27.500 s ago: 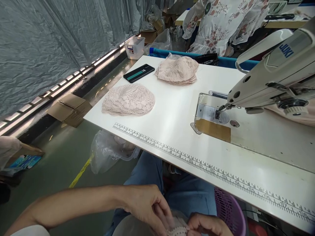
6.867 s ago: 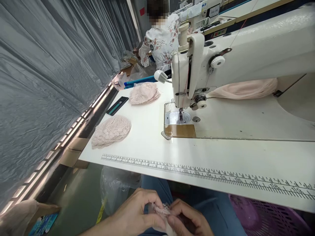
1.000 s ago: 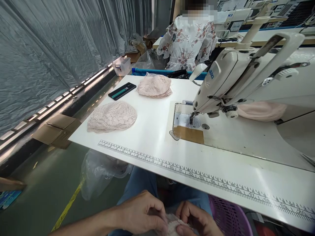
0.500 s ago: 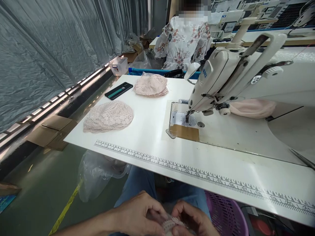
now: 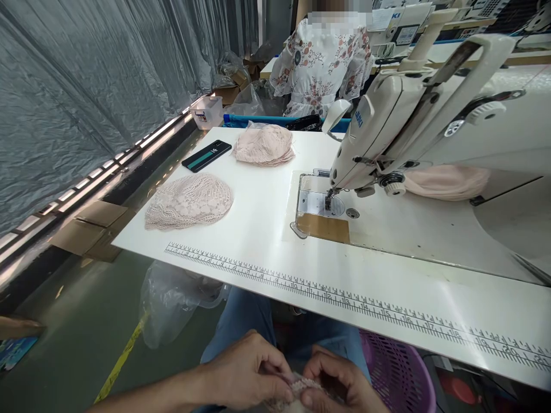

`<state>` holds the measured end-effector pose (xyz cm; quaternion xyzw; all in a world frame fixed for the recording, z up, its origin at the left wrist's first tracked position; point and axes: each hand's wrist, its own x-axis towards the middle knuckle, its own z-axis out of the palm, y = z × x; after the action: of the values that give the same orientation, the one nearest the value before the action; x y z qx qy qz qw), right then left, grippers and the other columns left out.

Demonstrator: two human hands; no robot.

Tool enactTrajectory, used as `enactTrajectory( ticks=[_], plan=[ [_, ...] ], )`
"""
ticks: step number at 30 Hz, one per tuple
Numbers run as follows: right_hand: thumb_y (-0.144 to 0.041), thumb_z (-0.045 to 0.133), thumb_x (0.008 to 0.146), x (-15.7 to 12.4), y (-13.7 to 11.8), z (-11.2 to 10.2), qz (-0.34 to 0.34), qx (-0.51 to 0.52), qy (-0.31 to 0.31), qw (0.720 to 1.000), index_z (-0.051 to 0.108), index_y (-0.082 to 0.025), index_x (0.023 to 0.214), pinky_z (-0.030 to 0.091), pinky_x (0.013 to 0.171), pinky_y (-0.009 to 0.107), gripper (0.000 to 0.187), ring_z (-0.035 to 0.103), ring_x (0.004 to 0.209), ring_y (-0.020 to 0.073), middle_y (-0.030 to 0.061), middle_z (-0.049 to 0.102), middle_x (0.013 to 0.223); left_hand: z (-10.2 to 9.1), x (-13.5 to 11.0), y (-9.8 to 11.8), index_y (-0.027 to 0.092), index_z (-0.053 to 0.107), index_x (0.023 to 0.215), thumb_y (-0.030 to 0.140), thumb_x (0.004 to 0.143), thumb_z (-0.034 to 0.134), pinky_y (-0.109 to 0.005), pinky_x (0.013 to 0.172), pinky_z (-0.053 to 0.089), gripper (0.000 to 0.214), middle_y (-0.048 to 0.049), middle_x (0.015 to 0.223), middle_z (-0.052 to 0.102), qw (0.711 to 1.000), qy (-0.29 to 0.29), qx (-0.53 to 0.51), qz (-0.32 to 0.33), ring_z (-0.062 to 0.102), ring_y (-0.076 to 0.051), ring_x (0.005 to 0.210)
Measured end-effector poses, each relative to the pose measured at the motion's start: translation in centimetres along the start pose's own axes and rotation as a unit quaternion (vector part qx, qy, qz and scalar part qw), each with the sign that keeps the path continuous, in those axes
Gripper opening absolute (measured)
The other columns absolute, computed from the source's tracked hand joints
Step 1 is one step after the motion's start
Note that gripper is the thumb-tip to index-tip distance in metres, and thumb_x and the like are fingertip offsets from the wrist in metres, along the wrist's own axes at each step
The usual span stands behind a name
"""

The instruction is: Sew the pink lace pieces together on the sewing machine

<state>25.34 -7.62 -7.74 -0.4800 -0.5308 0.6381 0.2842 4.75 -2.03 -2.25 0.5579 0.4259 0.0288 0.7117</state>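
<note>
Low over my lap, at the bottom of the view, my left hand (image 5: 252,373) and my right hand (image 5: 340,381) pinch a piece of pale pink lace fabric (image 5: 297,391) between them. Its scalloped edge shows between my thumbs; the rest is hidden by my fingers and the frame's edge. On the white table a flat stack of lace pieces (image 5: 189,201) lies at the left. Farther back sits a second stack of pale pink lace pieces (image 5: 263,144). A white sewing machine (image 5: 379,132) stands at the right with its presser foot over the needle plate.
A dark phone (image 5: 206,156) lies beside the stacks. The table (image 5: 258,246) has a printed ruler along its front edge. Pink fabric (image 5: 447,182) rests under the machine arm, scissors (image 5: 534,269) at far right. Below are a purple basket (image 5: 398,373) and a plastic bag (image 5: 172,304). Someone stands opposite.
Both hands stay on the lace fabric and shift it slightly, my left fingers closing more tightly on it. The camera view has tilted a little; the table items have not moved.
</note>
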Motion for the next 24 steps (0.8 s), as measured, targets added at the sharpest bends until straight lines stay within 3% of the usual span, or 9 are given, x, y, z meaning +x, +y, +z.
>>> enactTrajectory(
  ticks=[10, 13, 16, 19, 24],
  plan=[
    [-0.046, 0.069, 0.078, -0.3, 0.1, -0.9, -0.007, 0.088, -0.03, 0.996, 0.059, -0.021, 0.068, 0.036, 0.057, 0.023, 0.029, 0.045, 0.064, 0.0122, -0.0028, 0.047, 0.072, -1.1, -0.5, -0.2, 0.016, 0.077, 0.087, 0.02, 0.072, 0.066, -0.02, 0.065, 0.05, 0.019, -0.0032, 0.077, 0.074, 0.998, -0.045, 0.019, -0.035, 0.069, -0.018, 0.072],
    [-0.044, 0.072, 0.076, -0.5, 0.5, -0.7, 0.037, 0.169, -0.053, 0.983, 0.058, -0.02, 0.071, 0.037, 0.062, 0.024, 0.028, 0.049, 0.069, 0.0129, -0.0011, 0.055, 0.078, -1.3, -0.7, 0.0, 0.017, 0.078, 0.086, 0.021, 0.073, 0.065, -0.017, 0.061, 0.048, 0.018, -0.0027, 0.073, 0.073, 0.998, -0.041, 0.037, -0.023, 0.067, -0.015, 0.067],
    [-0.049, 0.074, 0.073, -0.7, 0.9, -0.3, 0.095, 0.22, -0.064, 0.969, 0.054, -0.02, 0.071, 0.031, 0.057, 0.022, 0.036, 0.042, 0.061, 0.0097, -0.0044, 0.051, 0.067, -1.4, -0.7, 0.2, 0.018, 0.078, 0.085, 0.022, 0.074, 0.065, -0.016, 0.058, 0.046, 0.018, -0.0017, 0.071, 0.073, 0.998, -0.042, 0.046, -0.034, 0.065, -0.013, 0.063],
    [-0.053, 0.074, 0.072, -0.8, 1.2, -0.1, 0.105, 0.229, -0.073, 0.965, 0.049, -0.02, 0.07, 0.024, 0.052, 0.021, 0.042, 0.033, 0.055, 0.0074, -0.007, 0.045, 0.06, -1.5, -0.8, 0.0, 0.017, 0.077, 0.087, 0.025, 0.076, 0.064, -0.016, 0.057, 0.045, 0.019, -0.0023, 0.071, 0.073, 0.997, -0.05, 0.047, -0.028, 0.063, -0.012, 0.062],
    [-0.052, 0.075, 0.072, -0.9, 1.8, -0.1, 0.113, 0.25, -0.073, 0.959, 0.05, -0.019, 0.07, 0.025, 0.051, 0.019, 0.041, 0.034, 0.052, 0.0055, -0.0077, 0.048, 0.058, -1.4, -1.0, -0.9, 0.017, 0.077, 0.089, 0.036, 0.07, 0.075, -0.017, 0.06, 0.046, 0.028, -0.0035, 0.075, 0.074, 0.997, -0.067, 0.034, -0.019, 0.066, -0.016, 0.068]
  ],
)
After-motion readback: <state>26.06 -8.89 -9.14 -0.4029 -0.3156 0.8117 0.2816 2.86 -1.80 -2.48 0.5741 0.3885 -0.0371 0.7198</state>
